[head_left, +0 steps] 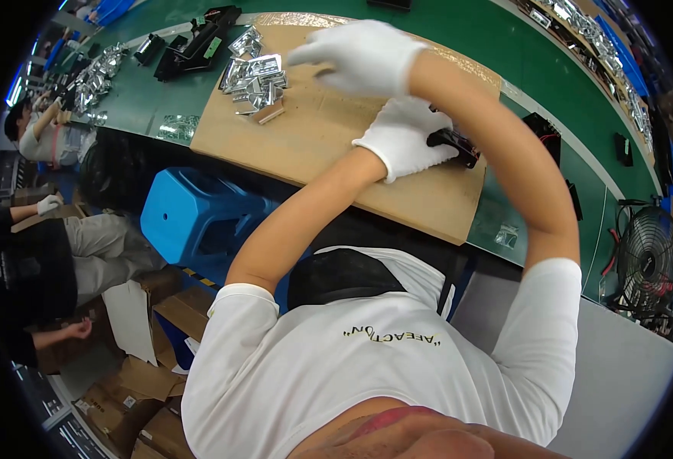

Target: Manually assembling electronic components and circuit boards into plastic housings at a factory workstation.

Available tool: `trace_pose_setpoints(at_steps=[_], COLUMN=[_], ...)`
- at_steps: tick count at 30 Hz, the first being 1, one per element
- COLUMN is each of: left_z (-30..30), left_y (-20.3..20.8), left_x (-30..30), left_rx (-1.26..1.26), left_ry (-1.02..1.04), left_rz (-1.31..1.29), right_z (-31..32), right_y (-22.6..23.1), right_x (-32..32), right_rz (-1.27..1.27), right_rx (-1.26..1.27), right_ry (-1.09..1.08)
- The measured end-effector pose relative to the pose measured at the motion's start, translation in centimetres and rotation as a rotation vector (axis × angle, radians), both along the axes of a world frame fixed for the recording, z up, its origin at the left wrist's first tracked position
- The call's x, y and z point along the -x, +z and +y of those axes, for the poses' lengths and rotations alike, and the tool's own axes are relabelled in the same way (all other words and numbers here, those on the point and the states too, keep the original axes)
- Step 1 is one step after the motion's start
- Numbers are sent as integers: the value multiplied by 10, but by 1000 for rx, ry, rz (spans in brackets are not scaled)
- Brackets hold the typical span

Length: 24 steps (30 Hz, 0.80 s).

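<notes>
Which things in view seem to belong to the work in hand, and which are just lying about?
Likely part of the work:
Black part, held by the gloved left hand
Silver packets, near the gloved right hand
Brown board, under the packets

Apparently just lying about:
Blue stool, beside the bench
Fan, far right
Cardboard boxes, lower left

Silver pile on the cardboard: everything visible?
The silver pile is a loose heap of shiny, foil-like pieces, overlapping at odd angles, some creased. It lies on the left part of the brown cardboard. The white-gloved right hand is just right of it; whether its fingertips touch the pile is unclear.
</notes>
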State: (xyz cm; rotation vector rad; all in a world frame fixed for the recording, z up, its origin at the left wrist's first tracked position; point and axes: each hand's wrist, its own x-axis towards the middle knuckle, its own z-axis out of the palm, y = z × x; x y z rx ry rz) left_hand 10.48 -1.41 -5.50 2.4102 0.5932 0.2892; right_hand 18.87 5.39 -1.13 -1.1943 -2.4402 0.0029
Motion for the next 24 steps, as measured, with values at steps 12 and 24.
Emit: trace_pose_setpoints(at_steps=[12, 24], left_z=[-5, -3], left_y=[-60, 5], left_x=[2, 6], left_rx=[-174, 83], left_ry=[113, 42], left_rz=[-259, -6], right_z=[142, 159], right_y=[-6, -20], right_x=[97, 29], right_rz=[-233, -45], right_rx=[-142, -740], right_ry=[-120, -147])
